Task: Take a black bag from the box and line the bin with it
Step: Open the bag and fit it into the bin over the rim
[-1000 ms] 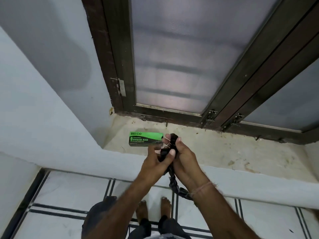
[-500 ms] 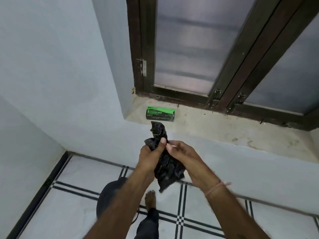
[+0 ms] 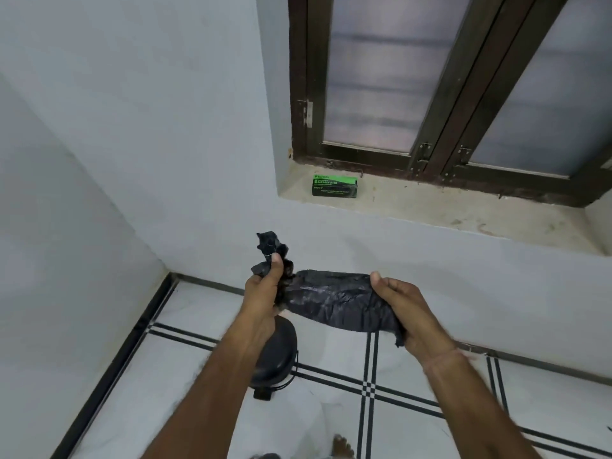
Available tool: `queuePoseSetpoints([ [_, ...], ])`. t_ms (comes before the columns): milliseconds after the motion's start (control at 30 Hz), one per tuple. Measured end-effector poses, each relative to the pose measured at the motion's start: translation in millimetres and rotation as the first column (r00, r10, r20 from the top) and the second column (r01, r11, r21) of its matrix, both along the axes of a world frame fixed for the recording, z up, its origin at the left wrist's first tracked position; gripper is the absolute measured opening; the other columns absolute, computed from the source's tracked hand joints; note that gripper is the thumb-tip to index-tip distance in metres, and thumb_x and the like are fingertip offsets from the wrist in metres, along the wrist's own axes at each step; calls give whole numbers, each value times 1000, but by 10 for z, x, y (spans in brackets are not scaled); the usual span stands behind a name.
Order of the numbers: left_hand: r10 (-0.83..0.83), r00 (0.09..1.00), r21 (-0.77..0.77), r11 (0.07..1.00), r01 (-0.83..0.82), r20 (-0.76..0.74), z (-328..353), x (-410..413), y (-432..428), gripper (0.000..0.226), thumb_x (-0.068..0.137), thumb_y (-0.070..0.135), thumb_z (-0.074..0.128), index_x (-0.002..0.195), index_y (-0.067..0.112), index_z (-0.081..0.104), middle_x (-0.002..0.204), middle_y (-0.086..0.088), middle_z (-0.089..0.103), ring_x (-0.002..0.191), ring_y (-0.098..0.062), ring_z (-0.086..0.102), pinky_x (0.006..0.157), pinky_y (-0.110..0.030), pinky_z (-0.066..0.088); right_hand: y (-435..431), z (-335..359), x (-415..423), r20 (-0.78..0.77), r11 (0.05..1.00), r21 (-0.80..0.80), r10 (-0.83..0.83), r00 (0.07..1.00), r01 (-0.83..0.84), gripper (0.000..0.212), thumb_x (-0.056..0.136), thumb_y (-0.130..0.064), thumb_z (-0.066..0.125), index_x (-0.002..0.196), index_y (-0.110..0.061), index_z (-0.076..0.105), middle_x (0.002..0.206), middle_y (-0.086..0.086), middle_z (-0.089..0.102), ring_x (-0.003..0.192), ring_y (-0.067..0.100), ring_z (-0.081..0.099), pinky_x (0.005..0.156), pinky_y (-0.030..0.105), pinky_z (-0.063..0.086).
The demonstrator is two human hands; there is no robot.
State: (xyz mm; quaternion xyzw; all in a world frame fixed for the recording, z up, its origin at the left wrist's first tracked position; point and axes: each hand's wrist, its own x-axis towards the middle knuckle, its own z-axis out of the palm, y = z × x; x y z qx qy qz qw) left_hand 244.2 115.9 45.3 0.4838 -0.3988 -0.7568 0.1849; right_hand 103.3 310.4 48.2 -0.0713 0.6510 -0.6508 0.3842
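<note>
A crumpled black bag (image 3: 334, 299) is stretched sideways between my two hands at mid-frame. My left hand (image 3: 265, 286) pinches its bunched left end, with a twisted tip sticking up above my thumb. My right hand (image 3: 405, 313) grips the right end. The green and black bag box (image 3: 334, 186) lies on the window sill, well beyond my hands. A black bin (image 3: 275, 356) with a pedal stands on the floor under my left forearm, which hides part of it; its lid looks closed.
White floor tiles (image 3: 331, 409) with black stripe lines lie below. Grey walls meet in a corner to the left. The stone sill (image 3: 463, 210) runs under a dark wooden window frame (image 3: 430, 154). A bare foot (image 3: 342, 447) shows at the bottom edge.
I have stepped back from the sill with the bag. My hands have pulled apart, drawing the bunched bag out sideways into a longer strip. The bin has come further into view.
</note>
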Motion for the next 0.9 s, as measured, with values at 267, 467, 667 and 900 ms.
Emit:
queuePoseSetpoints([
  [267,211,973,104,974,-202,-89,-78,1220,-752,41,94,24,74,127,0,66,114,-14,76,100,-25,73,79,-40,61,-471,-155,850,24,993,21,-118,993,118,44,96,-33,70,100,10,71,95,24,79,81,30,77,67,28,61],
  [467,250,966,54,967,-247,-61,-170,2065,-1344,46,89,32,80,124,4,66,111,-12,77,99,-25,75,72,-37,62,-956,-449,1599,-5,970,95,-226,974,225,57,88,-41,78,97,15,68,98,38,73,75,33,66,64,33,58],
  [667,192,981,30,981,-191,-16,-174,2531,-1592,43,91,50,71,111,12,67,106,-5,75,96,-20,71,72,-36,59,-1165,-604,2037,-28,945,176,-274,961,275,43,89,-36,78,78,5,70,80,26,61,79,36,49,65,33,38],
  [900,73,993,50,996,-68,-97,-159,2752,-1706,25,95,19,72,114,3,70,105,-13,78,92,-27,74,62,-33,60,-1137,-582,2097,-113,916,285,-259,959,281,31,100,-23,67,84,4,70,69,17,61,52,22,48,46,25,39],
])
